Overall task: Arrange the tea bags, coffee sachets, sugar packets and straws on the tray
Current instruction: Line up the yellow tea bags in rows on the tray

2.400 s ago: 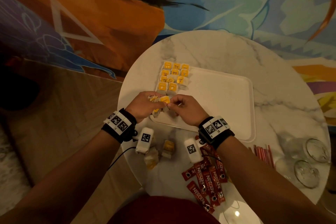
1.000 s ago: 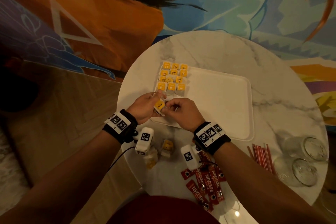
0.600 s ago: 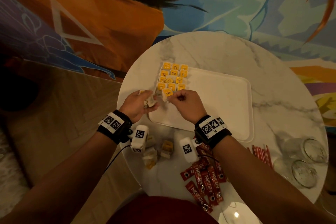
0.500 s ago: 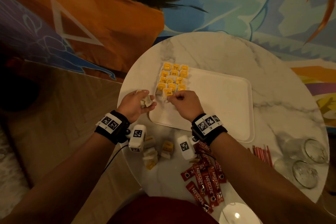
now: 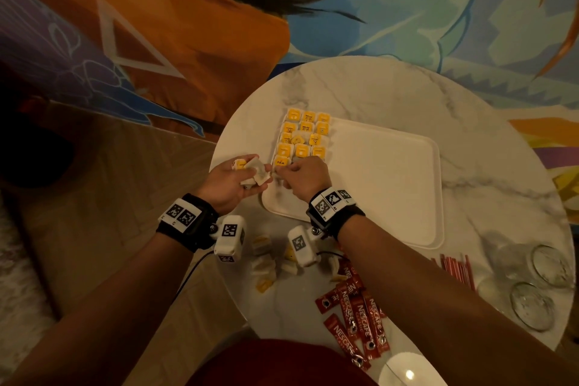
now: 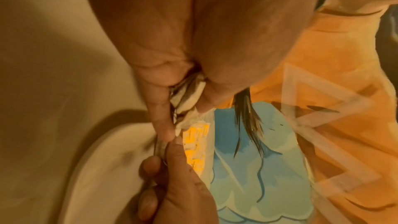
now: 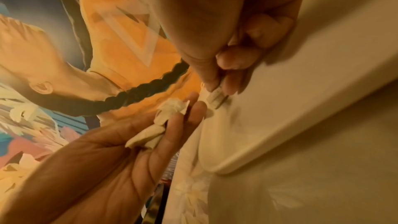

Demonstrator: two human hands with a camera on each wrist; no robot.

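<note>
A white tray [image 5: 385, 178] lies on the round marble table [image 5: 407, 97]. Rows of yellow-labelled tea bags [image 5: 305, 135] fill its far left corner. My right hand [image 5: 300, 174] pinches one tea bag [image 5: 280, 162] and sets it down at the near end of the left row; the right wrist view shows this tea bag [image 7: 216, 99] between thumb and finger on the tray [image 7: 301, 91]. Just left of the tray, my left hand [image 5: 241, 177] holds a small bunch of tea bags [image 5: 255, 171] in its curled fingers, also seen in the left wrist view [image 6: 187, 94].
Loose tea bags [image 5: 263, 260] lie on the table near my wrists. Red coffee sachets [image 5: 357, 320] are scattered at the near edge. Red straws [image 5: 454, 269] lie right of them, beside two overturned glasses [image 5: 539, 285]. The table's left edge drops to a wooden floor.
My right hand took a tea bag from the left hand's bunch and carried it forward onto the tray. The left hand drew back to the left with the rest.
</note>
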